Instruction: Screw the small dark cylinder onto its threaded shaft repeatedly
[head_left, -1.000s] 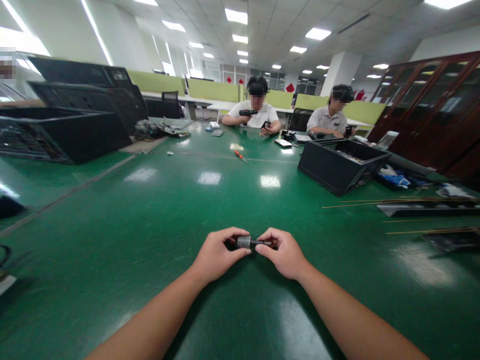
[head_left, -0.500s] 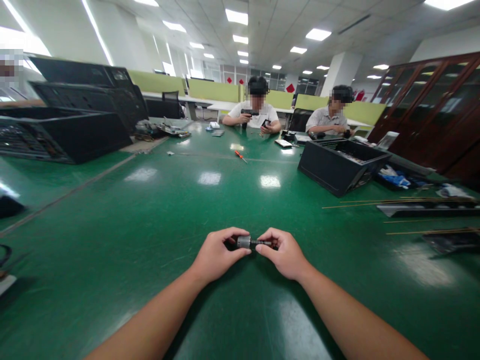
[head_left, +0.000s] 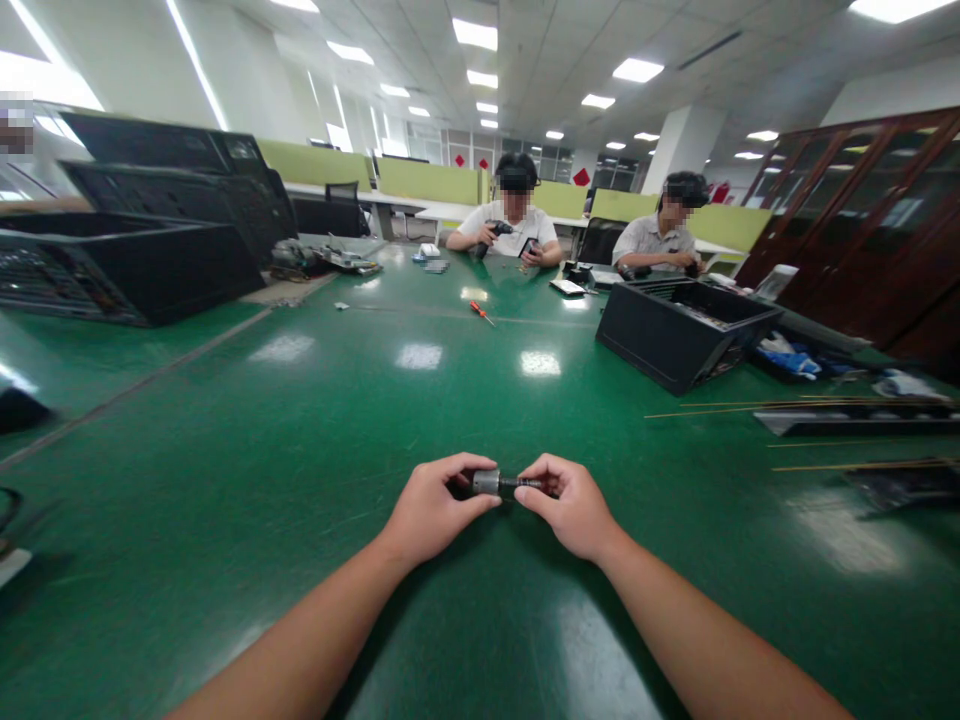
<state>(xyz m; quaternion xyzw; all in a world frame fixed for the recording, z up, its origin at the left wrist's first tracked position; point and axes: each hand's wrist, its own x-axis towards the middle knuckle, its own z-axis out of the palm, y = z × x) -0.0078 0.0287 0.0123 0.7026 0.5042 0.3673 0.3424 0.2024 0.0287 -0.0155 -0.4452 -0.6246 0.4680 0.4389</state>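
Between my two hands, low over the green table [head_left: 337,420], is a small motor-like part with a silver-grey cylinder [head_left: 487,482] and a dark, ridged shaft [head_left: 517,483]. My left hand [head_left: 435,505] is wrapped round the cylinder's left end, thumb below and fingers above. The shaft's right end sits in the pinch of my right hand [head_left: 568,505], whose fingertips partly cover it. The part lies roughly level, its shaft pointing right.
Black computer cases stand at the left [head_left: 195,270] and right [head_left: 667,340]. An orange screwdriver [head_left: 480,311] lies mid-table. Thin rods and metal strips [head_left: 855,417] lie at the right. Two people [head_left: 506,225] sit across the table, one holding a power drill.
My hands and the part have hardly moved. Across the table, the person in the middle has tilted the drill and lowered their head slightly.
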